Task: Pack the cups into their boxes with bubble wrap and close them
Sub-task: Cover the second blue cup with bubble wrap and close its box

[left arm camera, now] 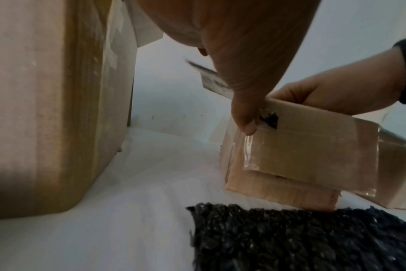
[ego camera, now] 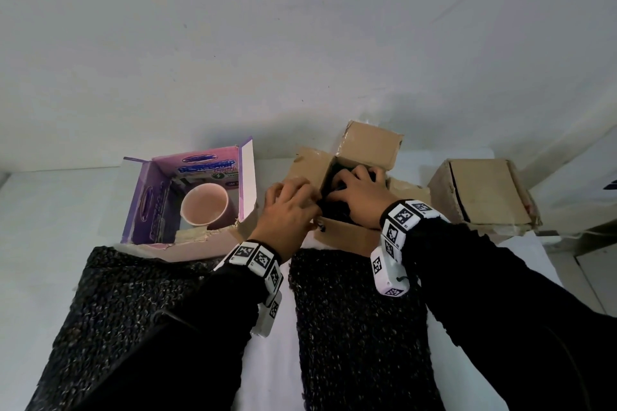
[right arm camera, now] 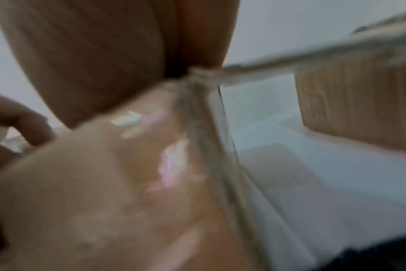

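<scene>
From the head view we see the right hand (ego camera: 357,190) pressing black wrap into the middle box (ego camera: 347,230); the left wrist view shows the left hand (left arm camera: 243,102) pinching its flap. The pink cup (ego camera: 208,208) sits in the purple box (ego camera: 157,197) on the white surface (ego camera: 50,227).

Right hand (ego camera: 355,192) fingertips hidden inside middle box (ego camera: 347,230); right-wrist view blurred.
</scene>
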Demonstrator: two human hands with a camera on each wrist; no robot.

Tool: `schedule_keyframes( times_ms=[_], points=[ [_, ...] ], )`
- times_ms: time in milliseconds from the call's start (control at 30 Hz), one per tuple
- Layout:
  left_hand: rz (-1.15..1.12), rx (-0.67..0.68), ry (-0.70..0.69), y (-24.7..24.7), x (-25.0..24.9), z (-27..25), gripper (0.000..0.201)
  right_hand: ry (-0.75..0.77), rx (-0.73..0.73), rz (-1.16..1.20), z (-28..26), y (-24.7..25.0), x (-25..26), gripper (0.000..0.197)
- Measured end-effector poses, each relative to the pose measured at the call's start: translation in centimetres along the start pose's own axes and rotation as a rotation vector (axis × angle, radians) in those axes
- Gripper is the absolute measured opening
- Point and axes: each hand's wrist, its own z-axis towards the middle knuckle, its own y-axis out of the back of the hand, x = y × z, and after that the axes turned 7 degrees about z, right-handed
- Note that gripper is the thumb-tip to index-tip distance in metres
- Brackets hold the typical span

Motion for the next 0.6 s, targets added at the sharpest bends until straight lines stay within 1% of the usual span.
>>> schedule_keyframes(
  times_ms=[33,67,100,133,167,200,233,267,300,400,533,600],
  points=[
    [0.015,-0.006,-0.047,0.0,-0.1,-0.1,0.02,-0.003,-0.03,0.057,-0.1,0.0,-0.1,0.045],
    [0.025,-0.01,-0.098,-0.1,-0.2,-0.1,0.021,-0.001,-0.095,0.131,-0.5,0.0,-0.1,0.044],
    [0.033,-0.013,-0.136,-0.2,-0.3,-0.1,0.022,0.008,-0.184,0.203,-0.9,0.0,-0.2,0.037],
    [0.037,-0.016,-0.153,-0.3,-0.4,-0.2,0.025,0.014,-0.258,0.242,-1.5,0.1,-0.4,0.026],
    [0.037,-0.017,-0.154,-0.4,-0.5,-0.3,0.03,0.032,-0.293,0.243,-2.1,0.1,-0.6,0.018],
    [0.035,-0.017,-0.149,-0.4,-0.7,-0.3,0.035,0.046,-0.286,0.212,-2.9,0.0,-0.7,0.025],
    [0.039,-0.015,-0.148,-0.3,-0.9,-0.3,0.04,0.063,-0.246,0.167,-3.7,-0.2,-0.8,0.035],
    [0.048,-0.013,-0.15,-0.3,-1.1,-0.2,0.042,0.077,-0.21,0.121,-4.5,-0.4,-0.9,0.04],
    [0.057,-0.015,-0.156,-0.2,-1.2,-0.1,0.041,0.103,-0.193,0.085,-5.1,-0.8,-1.0,0.041],
    [0.07,-0.023,-0.182,-0.3,-1.4,0.1,0.034,0.159,-0.161,0.003,-6.4,-1.7,-1.7,0.035],
    [0.082,-0.01,-0.221,-0.5,-1.6,0.0,0.029,0.17,-0.17,-0.036,-6.5,-2.2,-1.9,0.022],
    [0.083,0.001,-0.22,-0.5,-1.6,0.0,0.027,0.169,-0.147,-0.044,-6.4,-2.1,-1.7,0.018]
  ],
)
